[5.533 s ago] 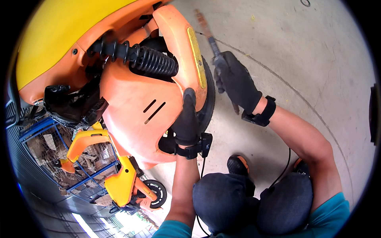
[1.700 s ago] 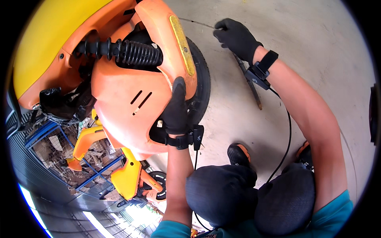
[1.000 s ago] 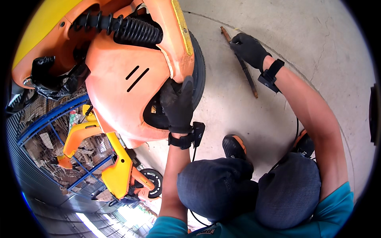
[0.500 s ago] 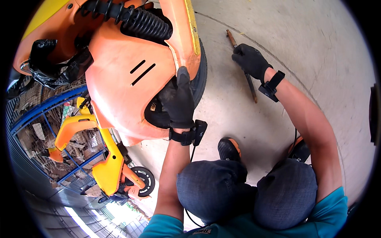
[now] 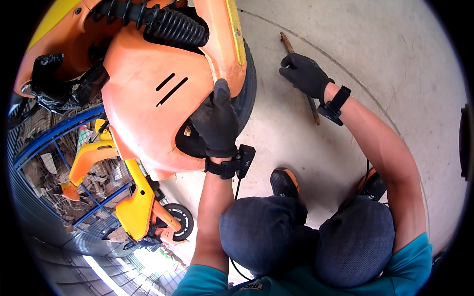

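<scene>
An orange plastic fender [image 5: 140, 93] covers a black tyre [image 5: 250, 84] at the upper left, with two slots in its side. My left hand [image 5: 217, 123], in a black glove, is closed on the fender's rim, the thumb up along the edge and the fingers out of sight in the dark opening. To the right, my gloved right hand [image 5: 307, 75] is curled round the middle of a slim metal rod [image 5: 314, 113]. Both ends of the rod look rusty brown. Whether the rod touches the floor I cannot tell.
A black coil-spring shock absorber [image 5: 173, 25] runs above the fender. Black plastic wrapping [image 5: 66, 91] hangs at the left. Farther left stand a blue mesh cage [image 5: 59, 155] full of scrap and a yellow-orange scooter [image 5: 136, 212]. Concrete floor [image 5: 355, 44] spreads to the right.
My right hand has shifted slightly left and up, still round the rod. The fender and my left hand appear a little farther left, with the floor line shifting too.
</scene>
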`<state>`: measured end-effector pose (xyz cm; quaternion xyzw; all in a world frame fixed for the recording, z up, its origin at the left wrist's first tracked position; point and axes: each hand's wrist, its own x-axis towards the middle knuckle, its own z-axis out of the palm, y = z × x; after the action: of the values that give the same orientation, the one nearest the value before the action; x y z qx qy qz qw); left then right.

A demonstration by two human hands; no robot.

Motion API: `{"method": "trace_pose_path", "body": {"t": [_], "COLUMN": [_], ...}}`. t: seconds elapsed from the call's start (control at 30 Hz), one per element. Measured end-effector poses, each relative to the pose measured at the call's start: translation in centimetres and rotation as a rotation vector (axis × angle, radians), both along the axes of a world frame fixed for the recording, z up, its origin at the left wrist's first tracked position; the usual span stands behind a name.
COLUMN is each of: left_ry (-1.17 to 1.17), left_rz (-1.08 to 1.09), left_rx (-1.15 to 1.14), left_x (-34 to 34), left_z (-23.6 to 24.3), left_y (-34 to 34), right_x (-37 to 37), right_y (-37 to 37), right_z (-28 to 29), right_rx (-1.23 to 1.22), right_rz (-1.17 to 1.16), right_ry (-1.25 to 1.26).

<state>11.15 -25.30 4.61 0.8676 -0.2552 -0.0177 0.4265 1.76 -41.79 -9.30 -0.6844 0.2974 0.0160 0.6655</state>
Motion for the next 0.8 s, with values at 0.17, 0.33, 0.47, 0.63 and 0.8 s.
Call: {"method": "trace_pose_path", "body": {"t": [0.17,0.33,0.47,0.63,0.8], "left_ry": [-0.043,-0.119,0.0,0.146,0.084], "left_rz": [-0.031,-0.053,-0.007,0.042,-0.019], "left_rx": [-0.059,0.117,0.075,-0.035,-0.008], "left_x": [0.7,-0.1,-0.2,-1.0,-0.7], "left_z": [-0.3,0.3,1.1,1.6,1.5], "left_y": [0.4,0.4,0.2,-0.8,-0.4], "right_x": [-0.4,-1.8,-2.2,-2.5,-2.0], "right_y": [0.2,-0.5,-0.1,1.3,1.3], "right_z": [-0.6,-0.9,-1.0,-3.7,-3.1], "right_rx": [-0.193,-0.41,-0.459,-0.596,-0.52], "right_rz": [0.03,0.042,0.118,0.157,0.217], "right_ry": [0.053,0.179,0.306,0.273,0.35]}}
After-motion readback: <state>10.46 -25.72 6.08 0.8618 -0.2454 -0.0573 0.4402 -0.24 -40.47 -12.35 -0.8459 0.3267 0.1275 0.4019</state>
